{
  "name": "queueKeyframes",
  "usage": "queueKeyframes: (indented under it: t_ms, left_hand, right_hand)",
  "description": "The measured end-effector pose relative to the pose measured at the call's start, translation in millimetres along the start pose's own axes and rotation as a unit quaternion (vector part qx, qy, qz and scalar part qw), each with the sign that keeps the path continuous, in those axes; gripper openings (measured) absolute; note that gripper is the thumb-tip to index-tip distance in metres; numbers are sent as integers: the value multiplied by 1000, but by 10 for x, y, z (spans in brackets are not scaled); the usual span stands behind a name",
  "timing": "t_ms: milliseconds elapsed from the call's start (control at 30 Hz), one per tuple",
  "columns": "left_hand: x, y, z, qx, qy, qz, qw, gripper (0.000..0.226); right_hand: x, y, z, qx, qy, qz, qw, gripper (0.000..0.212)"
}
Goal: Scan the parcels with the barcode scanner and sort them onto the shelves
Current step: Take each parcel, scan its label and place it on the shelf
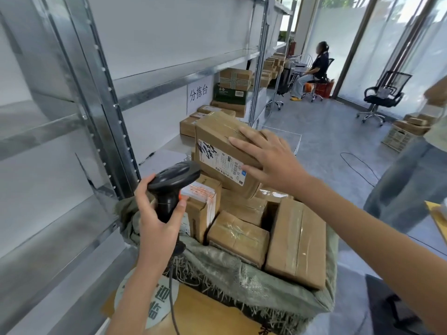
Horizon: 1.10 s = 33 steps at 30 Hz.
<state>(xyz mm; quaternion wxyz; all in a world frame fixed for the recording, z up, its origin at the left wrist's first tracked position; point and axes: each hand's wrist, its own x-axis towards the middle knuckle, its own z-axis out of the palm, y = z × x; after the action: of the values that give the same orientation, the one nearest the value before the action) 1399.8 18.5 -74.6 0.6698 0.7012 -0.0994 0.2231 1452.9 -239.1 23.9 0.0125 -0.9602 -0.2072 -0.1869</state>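
Observation:
My left hand [156,218] grips the handle of a black barcode scanner [173,182], whose head points at the label of a brown cardboard parcel [217,139]. That parcel stands tilted on top of the pile, its white shipping label [221,160] facing me. My right hand [267,158] lies on the parcel's top right side, fingers spread and straight, thumb under the label corner. Several more taped cardboard parcels [296,240] fill a grey-green woven sack [232,281] below both hands.
Metal shelving [101,97] runs along the left; its middle shelf holds several boxes [232,90] by a white paper sign [198,99]. A seated person [312,68] and an office chair [382,95] are far back. Another person [411,180] stands close at right. A cable [358,165] crosses the floor.

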Motion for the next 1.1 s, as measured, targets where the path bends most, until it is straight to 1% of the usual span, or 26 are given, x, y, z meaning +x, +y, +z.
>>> queueKeyframes:
  t_ms: [100, 167, 300, 433, 533, 600, 833, 933, 1000, 1033, 1100]
  left_hand:
    - [54, 6, -33, 12, 4, 1, 1000, 77]
    - [75, 11, -55, 16, 6, 1, 1000, 78]
    - [115, 6, -134, 14, 7, -7, 1000, 77]
    - [145, -23, -240, 27, 5, -13, 1000, 76]
    - [165, -52, -318, 30, -1, -16, 999, 75]
    - [179, -69, -367, 20, -10, -28, 999, 73]
    - [289, -19, -605, 24, -33, -37, 998, 72]
    - [346, 9, -765, 37, -27, -34, 998, 62]
    - [381, 20, -885, 46, -22, -30, 998, 61]
    - [382, 17, -943, 55, -19, -28, 998, 61]
    - [326, 18, -1060, 91, -9, -26, 995, 69]
  right_hand:
    - [271, -19, 82, 1, -37, -33, 999, 66]
    - [401, -45, 218, -19, -73, -57, 995, 67]
    - [450, -70, 585, -54, -131, -88, 986, 64]
    - [400, -77, 828, -15, -151, -79, 985, 59]
    - [418, -118, 862, 10, -154, -69, 986, 69]
    - [414, -141, 860, 21, -151, -68, 986, 74]
    - [388, -347, 725, 58, -119, -25, 991, 69]
    - [423, -600, 671, 77, -90, -15, 993, 70]
    - [473, -805, 673, 83, -60, -6, 995, 69]
    - [498, -923, 686, 84, -45, -3, 995, 69]
    - [529, -1185, 713, 92, -25, -4, 995, 69]
